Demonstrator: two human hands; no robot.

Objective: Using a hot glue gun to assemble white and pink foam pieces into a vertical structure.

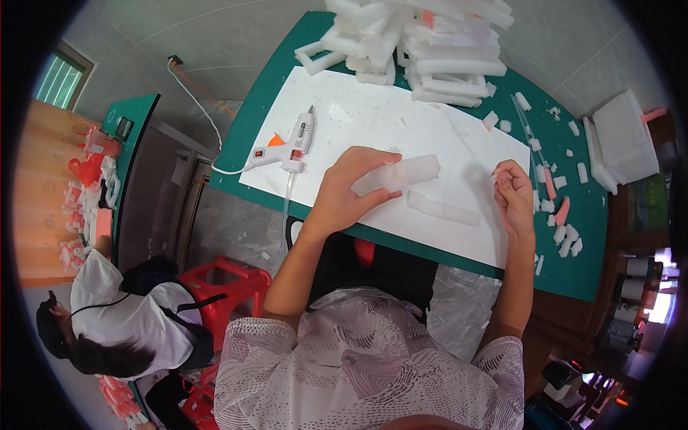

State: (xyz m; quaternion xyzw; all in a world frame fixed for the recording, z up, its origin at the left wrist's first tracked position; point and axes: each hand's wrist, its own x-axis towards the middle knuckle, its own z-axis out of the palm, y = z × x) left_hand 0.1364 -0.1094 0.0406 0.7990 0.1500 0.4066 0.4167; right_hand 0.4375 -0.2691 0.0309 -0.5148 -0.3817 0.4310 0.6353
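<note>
Two worktops are seen. On the far-left worktop (140, 118), red and pink pieces are crowded together, and beside it a co-worker (154, 315) in a white top is seen near a red stool (247, 271). On the main worktop (573, 261), a glue gun (297, 147) is laid on a white board (322, 143), its nozzle pointed away from the wearer. Over the board, a white foam piece (419, 170) is held by its left end between the thumb and fingers of the left hand (344, 190). Just below it, a foam strip (444, 209) is laid flat. At the back, white foam frames (459, 68) are stacked. By the board's right edge, the fingers of the right hand (514, 193) are curled in narrow; whether anything is gripped cannot be told. Farther right, foam scraps (567, 240) are scattered.
</note>
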